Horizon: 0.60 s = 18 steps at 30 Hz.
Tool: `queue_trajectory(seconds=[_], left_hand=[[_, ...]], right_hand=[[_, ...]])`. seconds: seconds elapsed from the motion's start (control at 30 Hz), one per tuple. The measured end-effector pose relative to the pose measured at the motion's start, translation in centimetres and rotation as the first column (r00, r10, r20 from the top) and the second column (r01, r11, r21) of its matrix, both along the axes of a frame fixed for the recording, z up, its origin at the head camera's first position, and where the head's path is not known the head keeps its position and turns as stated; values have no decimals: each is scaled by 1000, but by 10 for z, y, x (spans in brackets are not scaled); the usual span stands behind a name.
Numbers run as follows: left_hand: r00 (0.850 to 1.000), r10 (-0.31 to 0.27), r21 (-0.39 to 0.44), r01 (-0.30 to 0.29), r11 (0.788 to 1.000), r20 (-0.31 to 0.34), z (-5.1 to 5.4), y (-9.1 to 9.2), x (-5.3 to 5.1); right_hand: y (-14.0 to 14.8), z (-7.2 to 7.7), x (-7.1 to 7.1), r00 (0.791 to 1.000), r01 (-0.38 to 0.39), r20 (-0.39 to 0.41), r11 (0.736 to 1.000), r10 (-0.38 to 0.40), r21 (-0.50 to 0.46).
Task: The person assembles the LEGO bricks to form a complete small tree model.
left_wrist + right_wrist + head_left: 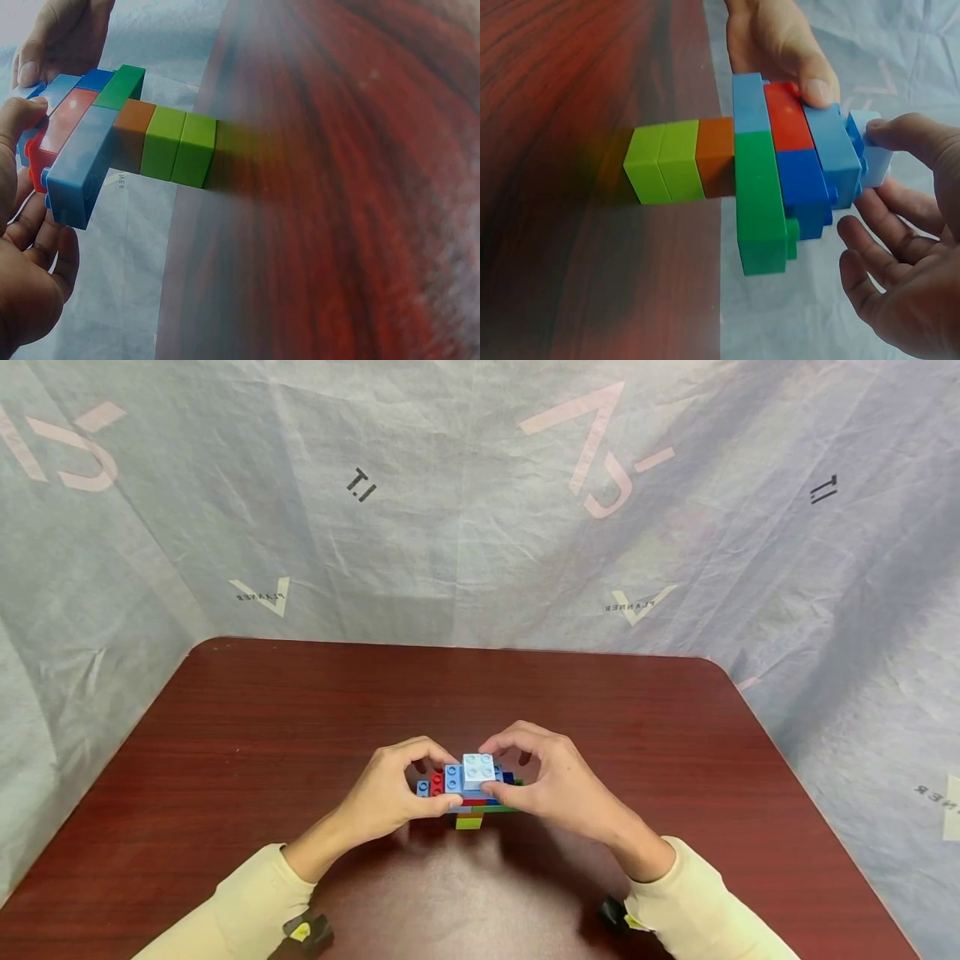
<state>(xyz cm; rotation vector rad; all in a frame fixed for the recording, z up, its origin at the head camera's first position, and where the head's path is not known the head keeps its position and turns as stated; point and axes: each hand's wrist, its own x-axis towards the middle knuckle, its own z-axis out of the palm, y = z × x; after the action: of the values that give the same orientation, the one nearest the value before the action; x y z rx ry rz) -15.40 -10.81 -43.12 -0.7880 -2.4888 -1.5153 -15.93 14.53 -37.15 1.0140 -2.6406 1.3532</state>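
Note:
A stepped structure of toy building bricks stands on the table, with two lime bricks (pixel 664 163) and an orange-brown brick (pixel 716 157) as its stem. Above the stem come a green brick (pixel 759 202) beside a blue one (pixel 750 105), then a red brick (pixel 789 116) beside a dark blue one (pixel 802 191), then a light blue brick (pixel 832 157). My left hand (pixel 386 785) grips the upper layers, thumb on the near side. Between thumb and fingers, my right hand (pixel 566 785) pinches a pale blue square brick (pixel 477 770), slightly tilted over the light blue brick's studs.
The dark red wooden table (pixel 300 702) has rounded far corners. Grey printed cloth (pixel 420 552) hangs behind it and along both sides. Black wrist-worn devices with yellow marks show beneath both cream sleeves (pixel 247 893).

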Motion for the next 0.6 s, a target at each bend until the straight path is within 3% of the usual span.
queue_trajectory(seconds=[0.6], left_hand=[[1000, -3, 21, 3, 1000, 5, -2, 0, 0]], right_hand=[[-8, -6, 4, 998, 17, -58, 1000, -16, 2]])
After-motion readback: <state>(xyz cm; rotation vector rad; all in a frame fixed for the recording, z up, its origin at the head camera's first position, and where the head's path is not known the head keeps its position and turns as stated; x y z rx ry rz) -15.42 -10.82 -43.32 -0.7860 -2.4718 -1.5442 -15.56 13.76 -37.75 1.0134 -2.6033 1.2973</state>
